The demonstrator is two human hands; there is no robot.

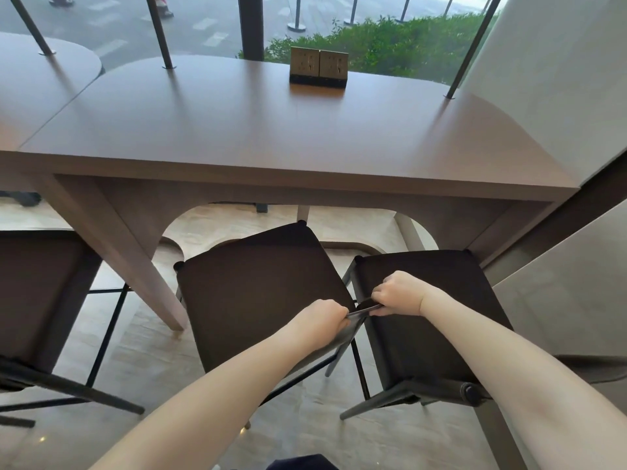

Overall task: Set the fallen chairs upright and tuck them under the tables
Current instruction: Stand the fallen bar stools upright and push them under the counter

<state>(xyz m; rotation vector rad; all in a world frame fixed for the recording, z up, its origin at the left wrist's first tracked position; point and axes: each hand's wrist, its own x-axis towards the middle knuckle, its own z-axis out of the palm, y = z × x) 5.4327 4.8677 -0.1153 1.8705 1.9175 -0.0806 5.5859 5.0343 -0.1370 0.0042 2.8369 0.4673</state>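
Two dark-seated chairs stand upright in front of a long brown table [237, 137]. The middle chair [258, 286] is turned slightly, its far corner just under the table edge. The right chair [424, 300] stands beside it, its far edge at the table's front. My left hand [322, 317] grips the near right corner of the middle chair's seat. My right hand [398, 295] grips a thin dark bar of the frame between the two chairs. A third chair [37, 293] stands at the far left, in front of the neighbouring table.
A double socket box [319, 67] stands at the table's back edge by the window. Slanted dark rods [159, 32] rise from the tabletop. A light wall panel [559, 79] closes the right side. The table's leg [135, 252] stands between the left and middle chairs.
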